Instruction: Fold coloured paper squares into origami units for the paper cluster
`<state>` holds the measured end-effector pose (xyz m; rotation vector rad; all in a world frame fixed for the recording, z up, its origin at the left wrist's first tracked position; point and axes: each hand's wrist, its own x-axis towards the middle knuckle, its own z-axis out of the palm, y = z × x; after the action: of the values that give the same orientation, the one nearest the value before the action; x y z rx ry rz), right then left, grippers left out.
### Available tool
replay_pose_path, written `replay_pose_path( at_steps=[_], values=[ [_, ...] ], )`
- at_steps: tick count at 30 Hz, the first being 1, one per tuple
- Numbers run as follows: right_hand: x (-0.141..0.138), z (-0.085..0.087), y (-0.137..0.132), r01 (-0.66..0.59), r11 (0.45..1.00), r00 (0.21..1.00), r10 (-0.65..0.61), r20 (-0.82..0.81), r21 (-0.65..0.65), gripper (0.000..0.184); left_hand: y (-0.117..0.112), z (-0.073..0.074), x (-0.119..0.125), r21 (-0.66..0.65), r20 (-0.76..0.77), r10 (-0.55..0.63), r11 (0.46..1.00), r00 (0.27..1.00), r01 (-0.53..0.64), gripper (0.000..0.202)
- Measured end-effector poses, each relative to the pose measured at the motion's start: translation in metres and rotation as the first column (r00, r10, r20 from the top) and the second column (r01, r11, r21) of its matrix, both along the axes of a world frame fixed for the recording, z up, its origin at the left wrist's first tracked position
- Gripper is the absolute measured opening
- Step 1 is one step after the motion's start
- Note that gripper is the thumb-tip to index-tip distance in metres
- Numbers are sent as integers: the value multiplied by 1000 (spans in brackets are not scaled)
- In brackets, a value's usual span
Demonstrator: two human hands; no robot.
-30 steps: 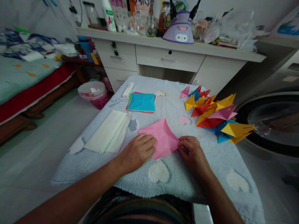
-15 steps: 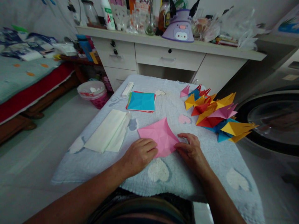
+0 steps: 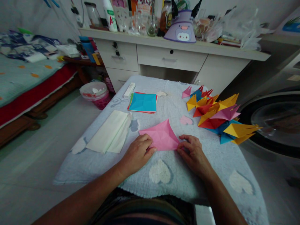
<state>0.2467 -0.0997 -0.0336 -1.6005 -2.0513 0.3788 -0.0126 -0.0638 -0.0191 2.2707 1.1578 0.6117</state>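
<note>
A creased pink sheet of origami paper (image 3: 164,136) lies on the cloth-covered table in front of me, its near edge turned up. My left hand (image 3: 142,150) grips the paper's lower left edge between thumb and fingers. At the right corner, my right hand (image 3: 191,151) pinches the same sheet. Beyond them rests a stack of coloured paper squares (image 3: 142,102), a blue one on top. On the right stands a cluster of folded paper cranes (image 3: 217,112) in yellow, red, pink and blue.
A folded pale cloth or tissue (image 3: 110,131) lies to the left, and a small white box (image 3: 129,90) sits near the stack. Behind the table (image 3: 161,172) is a white cabinet (image 3: 172,57) with cluttered top. A pink bin (image 3: 97,95) stands on the floor at left.
The near corner of the pink paper has come up and folded over, leaving a straighter near edge. Both hands have stayed on the sheet, the left one shifting slightly.
</note>
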Motion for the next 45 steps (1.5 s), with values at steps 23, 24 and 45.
replay_pose_path(
  at_steps=[23, 24, 45],
  values=[
    [-7, -2, 5, 86, 996, 996, -84, 30, -35, 14, -1, -2, 8, 180, -204, 239, 962, 949, -204, 18],
    [-7, -2, 5, 89, 995, 996, -88, 28, -33, 13, -1, -1, 9, 185, -212, 240, 962, 947, -203, 18],
    [-11, -3, 6, 174, 984, 985, -173, 21, -33, 11, -4, -1, 15, 233, -284, 310, 940, 907, -248, 6]
  ],
)
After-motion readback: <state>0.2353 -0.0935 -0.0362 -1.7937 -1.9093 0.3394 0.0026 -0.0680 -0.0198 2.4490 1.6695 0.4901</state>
